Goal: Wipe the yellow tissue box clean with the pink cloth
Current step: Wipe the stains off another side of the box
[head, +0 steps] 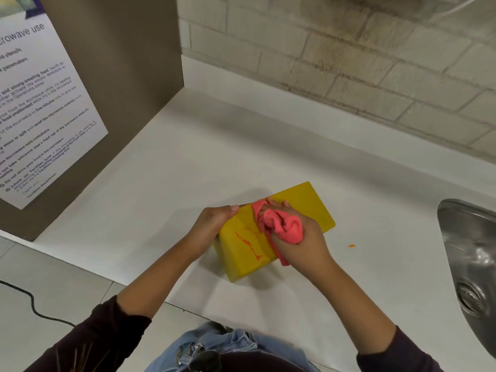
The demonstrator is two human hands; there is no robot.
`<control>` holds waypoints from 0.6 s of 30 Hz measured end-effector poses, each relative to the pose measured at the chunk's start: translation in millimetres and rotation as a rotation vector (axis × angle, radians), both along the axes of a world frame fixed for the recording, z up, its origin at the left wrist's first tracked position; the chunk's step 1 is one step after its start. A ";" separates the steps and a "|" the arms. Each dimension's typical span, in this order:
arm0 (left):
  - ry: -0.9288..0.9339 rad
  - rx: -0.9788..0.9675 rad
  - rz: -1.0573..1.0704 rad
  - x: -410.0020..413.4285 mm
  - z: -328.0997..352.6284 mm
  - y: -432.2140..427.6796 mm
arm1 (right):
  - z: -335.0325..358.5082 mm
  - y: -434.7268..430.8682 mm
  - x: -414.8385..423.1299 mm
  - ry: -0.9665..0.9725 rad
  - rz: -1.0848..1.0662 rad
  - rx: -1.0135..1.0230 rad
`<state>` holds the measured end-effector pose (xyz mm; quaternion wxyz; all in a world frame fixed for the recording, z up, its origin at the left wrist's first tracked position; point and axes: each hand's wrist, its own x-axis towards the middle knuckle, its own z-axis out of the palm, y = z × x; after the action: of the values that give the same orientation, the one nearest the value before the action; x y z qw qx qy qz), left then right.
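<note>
The yellow tissue box (303, 205) lies flat and slanted on the white counter (166, 167). Orange streaks (251, 244) mark its near top face. My left hand (214, 221) grips the box's left edge, thumb resting on top. My right hand (300, 237) holds the bunched pink cloth (281, 225) and presses it against the middle of the box's top. The cloth's tail hangs down over the box's near side.
A steel sink (472, 253) is set into the counter at the right. A small orange speck (352, 246) lies between box and sink. A brown cabinet panel (120, 76) with a printed notice stands at the left. A brick wall runs along the back.
</note>
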<state>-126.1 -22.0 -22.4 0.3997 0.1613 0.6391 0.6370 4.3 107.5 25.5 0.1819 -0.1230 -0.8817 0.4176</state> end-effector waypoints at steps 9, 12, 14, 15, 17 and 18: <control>0.014 -0.017 0.000 -0.7 0.1 0.7 | 3.6 1.8 -2.4 -0.201 0.322 0.138; 0.035 0.003 -0.026 -0.9 2.4 -1.0 | 7.4 18.5 5.5 -0.246 0.358 -0.008; 0.050 -0.034 -0.008 -1.2 1.7 -0.8 | 10.3 15.8 4.4 -0.206 0.188 -0.147; 0.056 -0.066 0.005 -1.2 0.8 -0.2 | 10.6 10.3 1.2 -0.173 0.096 -0.164; 0.053 -0.106 0.023 -0.8 -0.8 1.6 | 9.6 -3.3 -8.5 -0.136 0.024 -0.049; 0.048 -0.093 0.026 -0.6 -2.9 1.4 | 8.6 -10.0 -13.3 -0.148 0.054 0.028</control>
<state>-126.7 -20.7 -25.2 0.3832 0.1495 0.6793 0.6077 -9.0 97.5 34.2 0.1068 -0.1270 -0.9015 0.3996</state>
